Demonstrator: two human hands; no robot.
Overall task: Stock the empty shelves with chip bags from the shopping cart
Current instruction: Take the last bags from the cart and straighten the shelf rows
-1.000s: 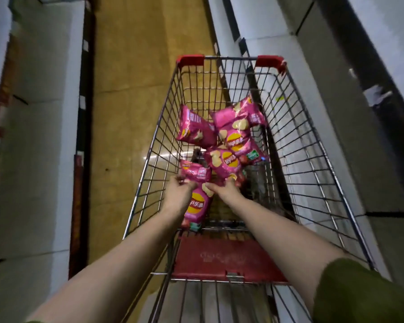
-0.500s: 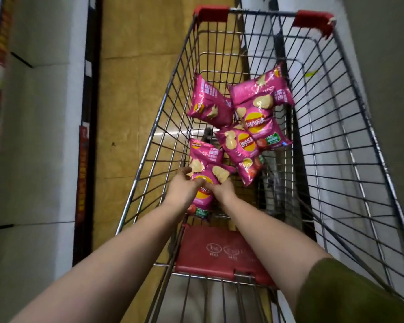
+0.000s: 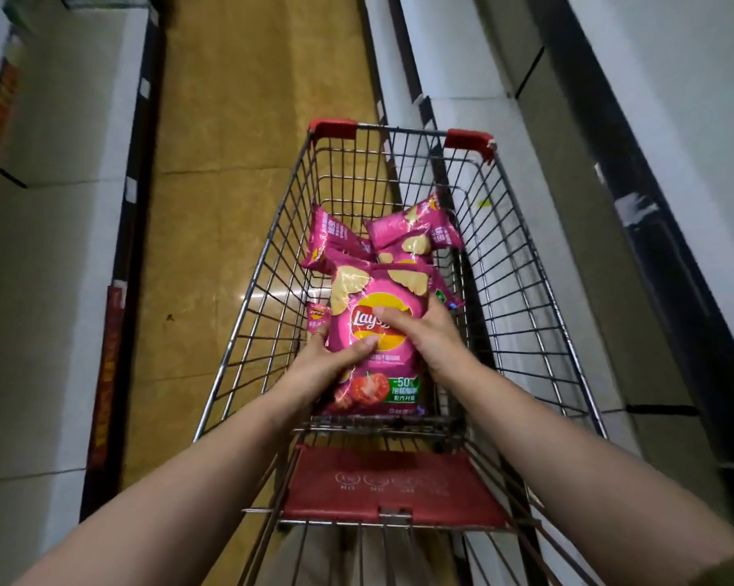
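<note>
My left hand [image 3: 327, 365] curled round the near left edge of a pink chip bag [image 3: 373, 344], thumb across its front, my right hand [image 3: 424, 332] gripping its right side, bag held face-up above the shopping cart [image 3: 526, 332], more bags [image 3: 411, 234] lying beyond it in the basket

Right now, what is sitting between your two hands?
A pink chip bag. The left hand and right hand grip its opposite sides, over the shopping cart. The head view shows this.
</note>
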